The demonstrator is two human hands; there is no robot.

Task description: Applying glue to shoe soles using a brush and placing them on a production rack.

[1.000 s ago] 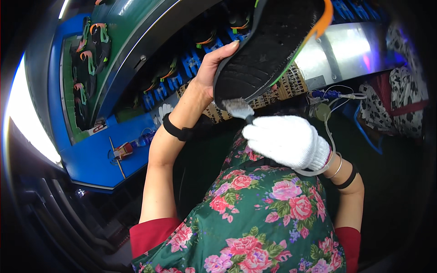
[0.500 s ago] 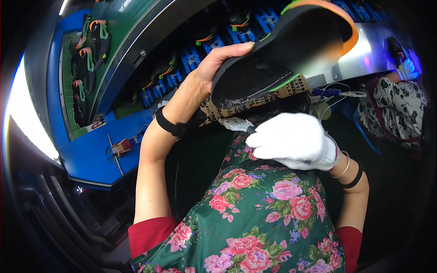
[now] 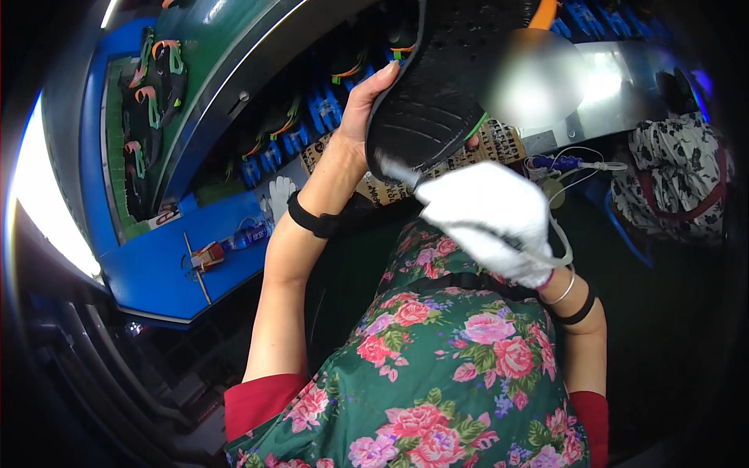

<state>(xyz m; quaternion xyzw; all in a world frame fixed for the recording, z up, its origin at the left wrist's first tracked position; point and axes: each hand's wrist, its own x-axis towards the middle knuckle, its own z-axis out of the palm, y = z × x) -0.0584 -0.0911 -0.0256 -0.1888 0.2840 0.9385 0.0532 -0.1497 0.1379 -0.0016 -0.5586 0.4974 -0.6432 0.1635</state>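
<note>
My left hand (image 3: 360, 117) is bare, wears a black wristband, and grips the edge of a black shoe sole (image 3: 441, 86) held up close to the camera, tread side toward me. An orange and green rim shows along the sole's edge. My right hand (image 3: 488, 214) wears a white glove and holds a small pale tool or cloth (image 3: 394, 168) whose tip touches the lower end of the sole. A thin cord loops around the gloved wrist.
A blue workbench (image 3: 168, 269) lies to the left with a small tool and a white glove (image 3: 279, 191) on it. Rows of dark soles with orange and green straps (image 3: 148, 93) sit on a green belt. Another person in a black-and-white patterned garment (image 3: 675, 179) sits at right.
The sole has been lifted and turned more upright, closer to the camera. My gloved right hand stays at its lower end, now slightly lower in the view.
</note>
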